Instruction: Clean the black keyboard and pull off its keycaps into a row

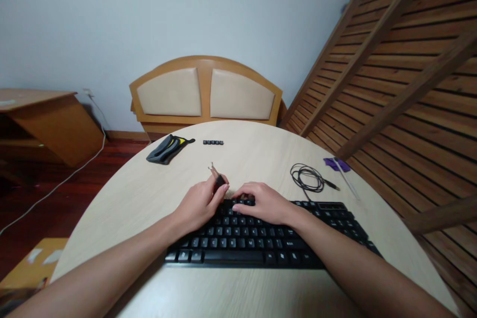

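Observation:
A black keyboard (238,243) lies on the round table before me. My left hand (202,201) is closed around the black handle of a keycap puller (220,180); its two thin metal prongs point up and away from me, touching nothing. My right hand (266,203) holds the keyboard at its back edge, thumb across the upper keys and fingers curled at the rear; the fingertips are partly hidden. Beyond both hands, several loose black keycaps (213,142) sit in a neat row.
A dark grey and yellow pouch (166,150) lies at the table's far left. The coiled keyboard cable (308,179) rests behind the keyboard's right side. Near the right edge is a purple-headed brush or duster with a white handle (346,179). Wooden slats (402,109) lean at the right.

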Demonstrator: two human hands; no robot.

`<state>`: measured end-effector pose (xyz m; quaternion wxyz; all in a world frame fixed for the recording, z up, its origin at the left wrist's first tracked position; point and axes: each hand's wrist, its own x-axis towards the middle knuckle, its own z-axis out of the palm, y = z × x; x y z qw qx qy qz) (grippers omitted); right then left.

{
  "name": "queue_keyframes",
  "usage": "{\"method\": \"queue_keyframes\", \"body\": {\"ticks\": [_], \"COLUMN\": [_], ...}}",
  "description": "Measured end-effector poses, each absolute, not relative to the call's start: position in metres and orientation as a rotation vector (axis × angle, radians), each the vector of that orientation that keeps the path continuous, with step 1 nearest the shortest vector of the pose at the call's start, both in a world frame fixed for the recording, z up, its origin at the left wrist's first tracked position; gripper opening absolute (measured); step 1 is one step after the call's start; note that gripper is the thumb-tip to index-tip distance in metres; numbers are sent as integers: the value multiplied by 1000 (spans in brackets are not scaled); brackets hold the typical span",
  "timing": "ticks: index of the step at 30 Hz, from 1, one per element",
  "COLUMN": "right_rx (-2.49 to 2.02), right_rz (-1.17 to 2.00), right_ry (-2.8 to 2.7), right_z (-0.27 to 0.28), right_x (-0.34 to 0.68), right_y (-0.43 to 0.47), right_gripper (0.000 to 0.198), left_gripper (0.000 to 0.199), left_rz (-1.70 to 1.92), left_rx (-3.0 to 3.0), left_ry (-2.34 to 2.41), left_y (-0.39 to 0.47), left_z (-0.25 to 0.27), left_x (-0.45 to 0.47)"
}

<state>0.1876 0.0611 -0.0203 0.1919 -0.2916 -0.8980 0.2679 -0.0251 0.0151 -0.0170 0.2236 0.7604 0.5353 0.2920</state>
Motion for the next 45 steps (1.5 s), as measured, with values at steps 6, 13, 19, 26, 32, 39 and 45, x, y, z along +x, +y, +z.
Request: {"method": "queue_keyframes", "body": {"ticks": [6, 13, 19, 26, 32, 39, 45], "right_rx": [-812, -815, -824, -844, -885, -886, -892], "right_rz": [451, 408, 410, 423, 435, 435, 451], "right_ry": [-2525, -2526, -2527, -2504, -2504, -2520, -2530], "right_z": [-22, -25, -27, -26, -26, -28, -27], "right_x": [185, 185, 186, 185, 185, 184, 184], "right_y": [54, 54, 53, 52, 52, 53, 51], "right_gripper": [10, 11, 12, 10, 12, 14, 15], "left_gripper": [23, 22, 22, 22, 22, 25, 24], "left_rz": [809, 790, 795, 764, 764, 736, 740], "left_rx": [2053, 2068, 2078, 2095, 2108, 2127, 2104], "left_ry": [1473, 1472, 1462, 1467, 1440, 1419, 1397], "left_y": [13, 13, 14, 14, 15, 15, 16], "left_z": [-20, -20, -22, -23, -24, -23, -23], "left_x": [-26, -26, -27, -27, -26, -26, -27]}}
